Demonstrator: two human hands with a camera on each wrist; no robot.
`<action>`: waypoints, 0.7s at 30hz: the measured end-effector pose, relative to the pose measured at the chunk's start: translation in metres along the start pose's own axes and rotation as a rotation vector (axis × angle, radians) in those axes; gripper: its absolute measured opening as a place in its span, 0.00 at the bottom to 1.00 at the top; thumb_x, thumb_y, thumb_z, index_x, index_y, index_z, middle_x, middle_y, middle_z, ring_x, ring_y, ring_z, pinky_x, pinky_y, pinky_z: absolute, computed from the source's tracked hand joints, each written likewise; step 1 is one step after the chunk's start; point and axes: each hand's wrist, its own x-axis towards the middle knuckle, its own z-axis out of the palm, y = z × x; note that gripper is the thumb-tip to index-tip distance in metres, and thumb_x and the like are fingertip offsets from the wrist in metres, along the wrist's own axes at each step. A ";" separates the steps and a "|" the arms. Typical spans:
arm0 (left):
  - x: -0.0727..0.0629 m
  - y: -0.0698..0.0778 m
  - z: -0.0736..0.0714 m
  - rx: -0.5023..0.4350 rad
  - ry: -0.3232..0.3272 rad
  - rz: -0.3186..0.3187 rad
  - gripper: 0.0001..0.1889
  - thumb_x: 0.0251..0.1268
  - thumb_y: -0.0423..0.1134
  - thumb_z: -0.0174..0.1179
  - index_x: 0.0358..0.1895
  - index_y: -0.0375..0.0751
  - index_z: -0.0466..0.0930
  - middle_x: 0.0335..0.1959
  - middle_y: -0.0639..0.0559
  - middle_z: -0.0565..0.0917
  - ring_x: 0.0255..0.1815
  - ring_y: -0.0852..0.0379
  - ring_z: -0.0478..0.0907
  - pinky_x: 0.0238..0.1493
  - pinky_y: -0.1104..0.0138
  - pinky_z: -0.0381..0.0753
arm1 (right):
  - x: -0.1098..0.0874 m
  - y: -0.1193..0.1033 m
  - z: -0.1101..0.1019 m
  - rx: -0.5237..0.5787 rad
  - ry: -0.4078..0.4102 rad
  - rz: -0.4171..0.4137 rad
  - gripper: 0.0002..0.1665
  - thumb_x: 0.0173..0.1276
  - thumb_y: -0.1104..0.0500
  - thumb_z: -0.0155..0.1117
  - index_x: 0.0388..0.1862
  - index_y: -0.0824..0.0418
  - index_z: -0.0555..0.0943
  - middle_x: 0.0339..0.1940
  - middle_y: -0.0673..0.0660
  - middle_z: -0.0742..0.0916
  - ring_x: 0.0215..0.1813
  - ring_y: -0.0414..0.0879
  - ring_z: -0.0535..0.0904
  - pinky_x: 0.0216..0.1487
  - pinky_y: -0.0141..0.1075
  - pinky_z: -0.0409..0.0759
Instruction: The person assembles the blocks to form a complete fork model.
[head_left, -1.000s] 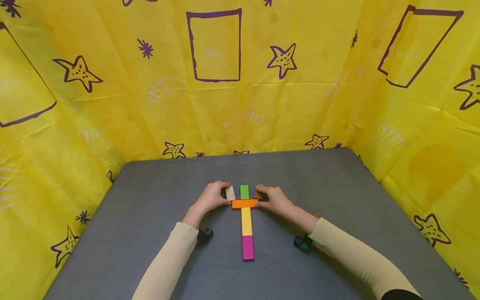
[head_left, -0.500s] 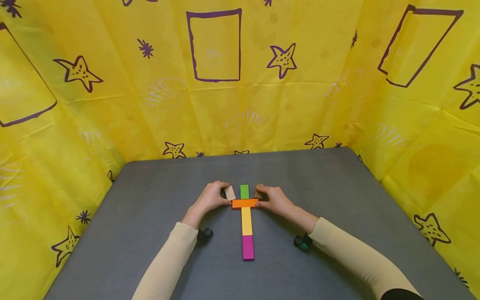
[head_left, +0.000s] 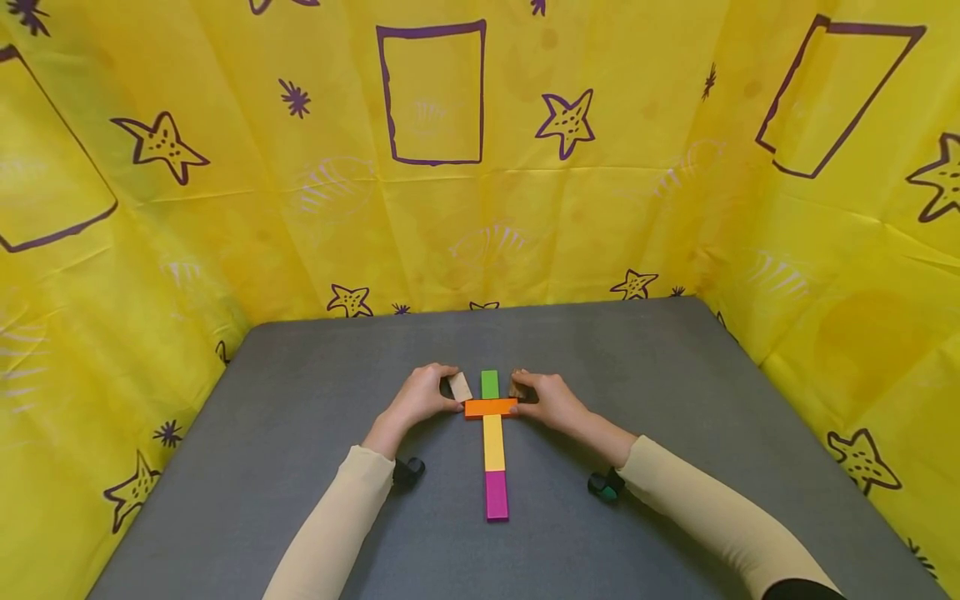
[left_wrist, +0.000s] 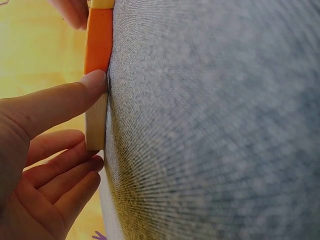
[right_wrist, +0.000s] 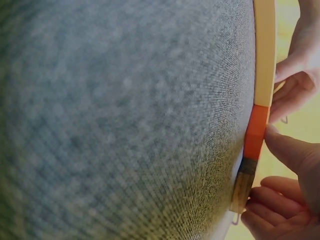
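Flat on the table, a green block [head_left: 490,384], an orange block [head_left: 491,407], a yellow block [head_left: 493,443] and a magenta block [head_left: 497,496] form a cross shape. The orange one lies crosswise. My left hand [head_left: 422,393] holds a pale wooden block [head_left: 460,387] between thumb and fingers, set at a slant beyond the orange block's left end. My right hand [head_left: 553,400] holds a brown wooden block [right_wrist: 243,186] beyond the orange block's right end, largely covered by fingers in the head view. The right thumb touches the orange block's right end.
The blocks lie on a grey cloth-covered table [head_left: 322,367]. Yellow curtains [head_left: 420,242] with purple drawings enclose its back and sides. Dark straps with small devices sit at the left wrist [head_left: 408,471] and the right wrist [head_left: 604,485].
The pale wooden block has turned slightly, so it slants a little more in my left hand. My right hand and the coloured blocks look unmoved.
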 end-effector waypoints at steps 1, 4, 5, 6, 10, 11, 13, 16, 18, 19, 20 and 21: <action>0.000 0.000 0.000 0.000 0.000 0.000 0.35 0.42 0.45 0.76 0.58 0.39 0.78 0.54 0.44 0.81 0.53 0.48 0.77 0.58 0.55 0.76 | 0.000 0.000 0.000 0.001 0.002 0.001 0.36 0.56 0.52 0.72 0.61 0.67 0.75 0.61 0.62 0.79 0.64 0.55 0.74 0.62 0.47 0.73; 0.000 0.001 -0.001 -0.001 -0.002 -0.003 0.35 0.42 0.46 0.76 0.58 0.39 0.78 0.54 0.44 0.81 0.53 0.48 0.77 0.58 0.55 0.75 | 0.000 0.001 0.000 0.001 0.009 0.002 0.36 0.56 0.53 0.73 0.61 0.66 0.75 0.61 0.62 0.80 0.63 0.55 0.75 0.62 0.47 0.73; 0.000 0.001 -0.001 -0.003 -0.002 -0.005 0.35 0.42 0.46 0.76 0.59 0.39 0.78 0.54 0.44 0.81 0.54 0.48 0.76 0.58 0.55 0.75 | 0.000 0.001 0.000 -0.001 0.011 0.002 0.36 0.56 0.53 0.73 0.61 0.66 0.75 0.61 0.62 0.80 0.63 0.55 0.75 0.62 0.47 0.74; 0.000 0.001 -0.001 -0.003 -0.004 -0.007 0.35 0.42 0.46 0.76 0.59 0.39 0.78 0.54 0.44 0.81 0.54 0.48 0.76 0.58 0.55 0.75 | 0.000 0.001 0.000 0.000 0.012 0.001 0.36 0.56 0.53 0.73 0.61 0.66 0.75 0.61 0.62 0.80 0.63 0.55 0.75 0.62 0.47 0.74; 0.000 0.001 0.000 -0.007 -0.009 -0.011 0.35 0.43 0.46 0.76 0.59 0.39 0.77 0.55 0.44 0.81 0.54 0.48 0.76 0.58 0.55 0.75 | 0.000 0.000 0.000 0.004 0.009 0.005 0.36 0.56 0.53 0.73 0.61 0.66 0.75 0.61 0.62 0.79 0.64 0.55 0.75 0.62 0.47 0.73; 0.000 0.001 0.000 -0.008 -0.009 -0.011 0.35 0.43 0.46 0.76 0.59 0.39 0.77 0.54 0.44 0.81 0.53 0.48 0.76 0.58 0.56 0.76 | 0.000 0.000 0.000 0.005 0.008 0.005 0.36 0.56 0.53 0.73 0.61 0.66 0.75 0.61 0.62 0.79 0.64 0.55 0.74 0.62 0.47 0.73; 0.000 0.001 0.000 -0.006 -0.007 -0.009 0.35 0.43 0.45 0.76 0.59 0.39 0.78 0.54 0.44 0.81 0.53 0.48 0.76 0.58 0.56 0.76 | 0.000 0.000 0.000 0.005 0.008 0.005 0.36 0.56 0.53 0.73 0.61 0.66 0.75 0.61 0.62 0.79 0.64 0.55 0.74 0.62 0.47 0.73; 0.000 0.001 0.000 0.000 -0.002 -0.009 0.35 0.42 0.45 0.76 0.58 0.39 0.78 0.54 0.44 0.81 0.53 0.48 0.77 0.57 0.55 0.76 | 0.000 0.000 0.000 0.001 0.009 0.002 0.36 0.56 0.52 0.73 0.61 0.66 0.75 0.61 0.62 0.79 0.63 0.55 0.75 0.62 0.47 0.73; 0.000 0.001 -0.001 0.001 0.002 -0.008 0.35 0.42 0.45 0.76 0.58 0.39 0.78 0.53 0.44 0.81 0.52 0.48 0.77 0.57 0.55 0.76 | 0.000 0.000 0.000 -0.001 0.010 0.004 0.36 0.56 0.52 0.73 0.61 0.66 0.75 0.61 0.62 0.80 0.63 0.55 0.75 0.62 0.47 0.74; 0.000 0.001 -0.001 0.001 0.002 -0.008 0.35 0.42 0.45 0.76 0.58 0.38 0.78 0.53 0.43 0.81 0.53 0.48 0.77 0.57 0.55 0.76 | 0.000 0.000 0.000 -0.002 0.012 0.005 0.36 0.56 0.52 0.73 0.61 0.66 0.75 0.61 0.62 0.80 0.63 0.55 0.75 0.62 0.47 0.74; 0.000 0.001 -0.001 -0.001 0.002 -0.004 0.35 0.42 0.45 0.76 0.58 0.38 0.78 0.54 0.43 0.81 0.53 0.47 0.77 0.57 0.55 0.76 | 0.000 0.000 0.000 -0.002 0.013 0.005 0.36 0.56 0.52 0.73 0.61 0.66 0.75 0.61 0.62 0.80 0.63 0.55 0.75 0.62 0.47 0.73; -0.001 0.001 -0.002 -0.003 0.001 0.001 0.35 0.42 0.45 0.76 0.58 0.38 0.78 0.54 0.43 0.81 0.53 0.47 0.77 0.58 0.55 0.75 | 0.000 0.000 0.000 -0.001 0.017 0.004 0.36 0.56 0.52 0.73 0.61 0.66 0.75 0.61 0.62 0.80 0.63 0.55 0.75 0.62 0.47 0.74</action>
